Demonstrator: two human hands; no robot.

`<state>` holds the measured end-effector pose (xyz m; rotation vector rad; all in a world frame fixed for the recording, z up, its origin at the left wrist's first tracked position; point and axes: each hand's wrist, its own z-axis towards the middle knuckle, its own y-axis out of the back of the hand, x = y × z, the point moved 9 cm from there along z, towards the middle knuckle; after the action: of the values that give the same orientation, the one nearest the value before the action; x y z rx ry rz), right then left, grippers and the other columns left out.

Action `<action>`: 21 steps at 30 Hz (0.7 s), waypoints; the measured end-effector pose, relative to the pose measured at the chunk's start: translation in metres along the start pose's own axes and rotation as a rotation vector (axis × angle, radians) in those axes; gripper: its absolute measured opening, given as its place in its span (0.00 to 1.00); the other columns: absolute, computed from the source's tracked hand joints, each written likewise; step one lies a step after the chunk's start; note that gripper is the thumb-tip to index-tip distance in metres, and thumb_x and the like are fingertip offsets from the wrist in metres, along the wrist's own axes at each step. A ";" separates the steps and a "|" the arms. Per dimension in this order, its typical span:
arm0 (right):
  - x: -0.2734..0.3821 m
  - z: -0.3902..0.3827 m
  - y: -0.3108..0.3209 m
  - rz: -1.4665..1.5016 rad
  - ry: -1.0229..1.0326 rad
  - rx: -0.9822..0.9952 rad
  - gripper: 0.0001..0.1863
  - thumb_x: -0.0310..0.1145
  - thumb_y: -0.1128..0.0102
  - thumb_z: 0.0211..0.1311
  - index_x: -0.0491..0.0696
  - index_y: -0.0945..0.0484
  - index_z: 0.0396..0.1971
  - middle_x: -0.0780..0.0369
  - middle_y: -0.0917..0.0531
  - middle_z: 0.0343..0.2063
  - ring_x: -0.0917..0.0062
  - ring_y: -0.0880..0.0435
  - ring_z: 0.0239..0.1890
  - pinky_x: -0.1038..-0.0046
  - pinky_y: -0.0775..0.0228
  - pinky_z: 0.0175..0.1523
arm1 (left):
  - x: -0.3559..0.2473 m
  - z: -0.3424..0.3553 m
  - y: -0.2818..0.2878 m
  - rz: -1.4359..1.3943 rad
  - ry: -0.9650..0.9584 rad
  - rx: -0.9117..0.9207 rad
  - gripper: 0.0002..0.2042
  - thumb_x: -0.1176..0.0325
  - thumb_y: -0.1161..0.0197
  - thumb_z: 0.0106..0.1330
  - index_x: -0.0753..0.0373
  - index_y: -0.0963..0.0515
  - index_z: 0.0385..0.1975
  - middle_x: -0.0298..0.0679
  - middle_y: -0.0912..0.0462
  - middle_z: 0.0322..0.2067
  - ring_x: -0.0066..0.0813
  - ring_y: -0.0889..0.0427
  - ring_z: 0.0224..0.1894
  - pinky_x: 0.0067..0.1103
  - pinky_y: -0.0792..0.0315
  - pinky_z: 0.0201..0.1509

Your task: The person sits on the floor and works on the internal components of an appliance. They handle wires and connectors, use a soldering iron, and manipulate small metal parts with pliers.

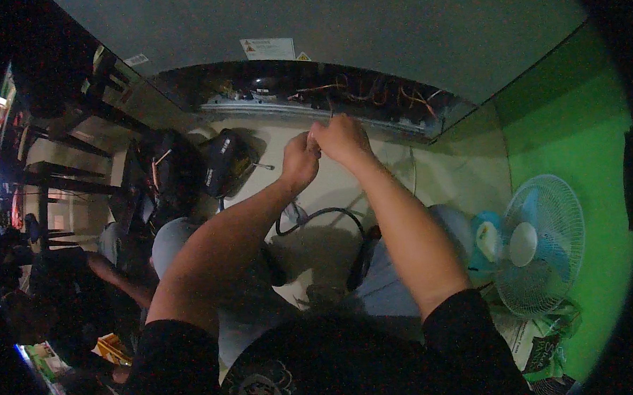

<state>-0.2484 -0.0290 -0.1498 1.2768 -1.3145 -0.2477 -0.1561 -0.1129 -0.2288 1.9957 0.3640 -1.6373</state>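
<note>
My left hand and my right hand meet in front of the exposed lower compartment of a large grey appliance. Both have curled fingers, close together on something small and thin that is mostly hidden by them. A thin line rises just behind my right hand toward the compartment, where copper-coloured tubes and wires run. A black hose loops on the floor below my hands, between my jeans-clad legs.
Black tool bags lie on the left near dark wooden stools. Another person's arm is at the lower left. A white and blue fan stands at the right by a green wall, with green packaging beneath it.
</note>
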 end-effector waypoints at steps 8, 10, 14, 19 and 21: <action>-0.003 0.006 -0.007 0.049 -0.039 0.182 0.28 0.50 0.41 0.62 0.37 0.17 0.45 0.42 0.18 0.49 0.51 0.18 0.53 0.56 0.27 0.59 | -0.018 -0.007 0.002 0.212 -0.021 -0.061 0.23 0.56 0.55 0.78 0.71 0.21 0.34 0.56 0.17 0.32 0.58 0.18 0.38 0.40 0.27 0.45; -0.005 0.008 -0.006 0.040 -0.059 0.165 0.30 0.52 0.41 0.60 0.36 0.18 0.45 0.42 0.19 0.50 0.51 0.19 0.54 0.56 0.28 0.60 | -0.025 -0.008 0.004 0.254 -0.046 -0.095 0.23 0.56 0.56 0.78 0.71 0.21 0.35 0.56 0.17 0.31 0.59 0.18 0.38 0.41 0.27 0.45; -0.008 0.011 0.001 0.021 -0.031 0.086 0.25 0.52 0.41 0.55 0.41 0.15 0.29 0.51 0.16 0.23 0.60 0.14 0.30 0.61 0.24 0.38 | -0.024 -0.013 0.004 0.239 -0.036 -0.120 0.25 0.53 0.56 0.78 0.70 0.20 0.37 0.53 0.17 0.30 0.51 0.17 0.34 0.37 0.26 0.43; -0.021 0.008 -0.014 0.197 -0.079 0.242 0.27 0.57 0.41 0.54 0.43 0.22 0.20 0.60 0.25 0.15 0.74 0.24 0.18 0.70 0.34 0.22 | 0.003 -0.011 -0.006 -0.222 0.152 0.117 0.22 0.49 0.53 0.77 0.65 0.24 0.41 0.38 0.21 0.28 0.26 0.23 0.26 0.24 0.29 0.31; -0.026 0.007 -0.019 0.234 -0.066 0.259 0.29 0.60 0.39 0.54 0.43 0.23 0.22 0.61 0.26 0.16 0.76 0.25 0.18 0.71 0.36 0.21 | 0.011 -0.015 -0.001 -0.334 0.202 0.166 0.22 0.48 0.52 0.77 0.64 0.24 0.44 0.38 0.21 0.30 0.26 0.23 0.28 0.24 0.28 0.32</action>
<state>-0.2535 -0.0202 -0.1815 1.3232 -1.5765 0.0477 -0.1419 -0.1055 -0.2382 2.3339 0.6877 -1.7104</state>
